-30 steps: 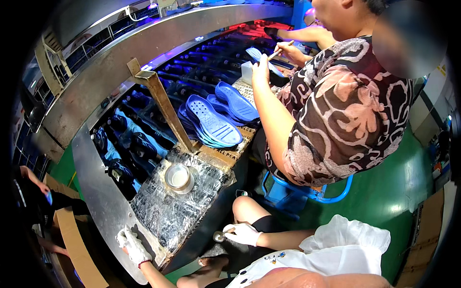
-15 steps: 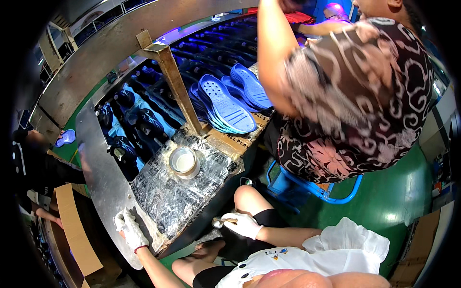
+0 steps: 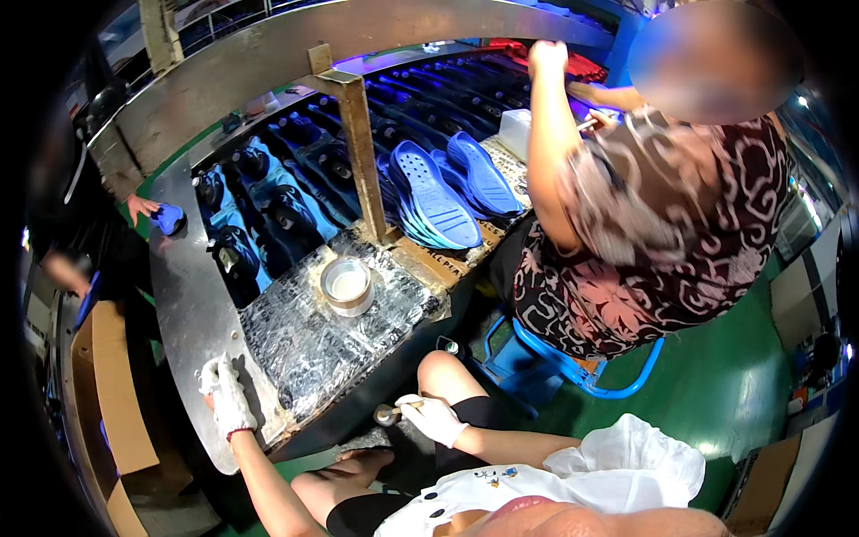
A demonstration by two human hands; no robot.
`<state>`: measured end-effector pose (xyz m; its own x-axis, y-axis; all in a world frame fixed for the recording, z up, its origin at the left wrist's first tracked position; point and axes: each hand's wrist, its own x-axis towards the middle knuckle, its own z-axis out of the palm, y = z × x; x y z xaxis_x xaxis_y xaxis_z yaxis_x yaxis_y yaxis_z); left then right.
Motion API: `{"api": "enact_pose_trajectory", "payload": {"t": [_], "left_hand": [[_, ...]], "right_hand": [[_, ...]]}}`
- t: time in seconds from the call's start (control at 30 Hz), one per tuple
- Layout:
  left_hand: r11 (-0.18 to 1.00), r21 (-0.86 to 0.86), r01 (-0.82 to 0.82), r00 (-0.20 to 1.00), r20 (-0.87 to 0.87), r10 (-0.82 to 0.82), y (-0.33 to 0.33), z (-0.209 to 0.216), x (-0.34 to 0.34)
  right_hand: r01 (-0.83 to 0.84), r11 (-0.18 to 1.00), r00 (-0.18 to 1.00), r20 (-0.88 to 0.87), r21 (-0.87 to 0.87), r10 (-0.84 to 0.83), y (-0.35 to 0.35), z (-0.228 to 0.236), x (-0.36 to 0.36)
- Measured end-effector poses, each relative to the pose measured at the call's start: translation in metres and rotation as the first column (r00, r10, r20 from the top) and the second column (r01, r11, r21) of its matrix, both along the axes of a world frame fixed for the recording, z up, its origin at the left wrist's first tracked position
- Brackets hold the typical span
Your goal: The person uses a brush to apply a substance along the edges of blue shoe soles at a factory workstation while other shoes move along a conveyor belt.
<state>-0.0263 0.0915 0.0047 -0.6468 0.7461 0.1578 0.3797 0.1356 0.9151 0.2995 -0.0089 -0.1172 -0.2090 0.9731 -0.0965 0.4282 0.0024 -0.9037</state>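
Observation:
My left hand (image 3: 231, 400), in a white glove, lies on the metal rim (image 3: 183, 300) of the work table with its fingers stretched out. Above my lap, my right hand (image 3: 436, 420), also gloved, is closed round the handle of a small brush (image 3: 387, 414); its pale, rounded end points left. On the plastic-wrapped corner (image 3: 309, 336) of the table stands an open tub (image 3: 347, 286) of white paste, apart from both hands. Farther back, blue shoe soles (image 3: 434, 197) are stacked on cardboard.
Rows of dark and light-blue shoes (image 3: 286, 210) fill the table behind a rusty metal post (image 3: 362, 152). A co-worker (image 3: 653, 224) sits on a blue stool (image 3: 631, 385) at right. At left, another person's hand (image 3: 141, 208) touches a blue shoe (image 3: 168, 219) near a cardboard box (image 3: 125, 394).
The view has shifted slightly. The blue shoe at left now sits on the metal rim under the other person's hand. The co-worker at right has changed arm position. My hands keep their hold and place.

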Motion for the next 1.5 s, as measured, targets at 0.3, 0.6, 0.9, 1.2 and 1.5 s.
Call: {"api": "enact_pose_trajectory", "payload": {"t": [0.3,0.6,0.9,1.2,1.5], "left_hand": [[0.978,0.166,0.129,0.977,-0.192,-0.096,-0.021,0.015,0.019],[0.715,0.305,0.629,0.485,-0.873,-0.054,0.011,0.142,0.113],[0.788,0.224,0.574,0.715,-0.606,-0.348,0.03,0.133,0.109],[0.967,-0.061,0.247,0.858,-0.451,-0.248,-0.034,0.024,0.012],[0.957,-0.2,-0.209,0.459,-0.885,-0.085,0.001,0.078,-0.011]], "right_hand": [[-0.037,0.985,0.995,0.097,0.166,0.021,-0.001,-0.023,0.005],[-0.042,0.998,0.996,0.082,0.045,0.038,-0.002,-0.006,-0.006],[0.019,0.999,0.994,0.106,0.034,-0.023,-0.004,-0.005,0.003],[-0.017,1.0,0.971,0.238,0.016,0.013,-0.001,-0.005,0.007],[-0.024,1.0,0.977,0.212,0.005,0.022,-0.002,0.012,0.005]]}}
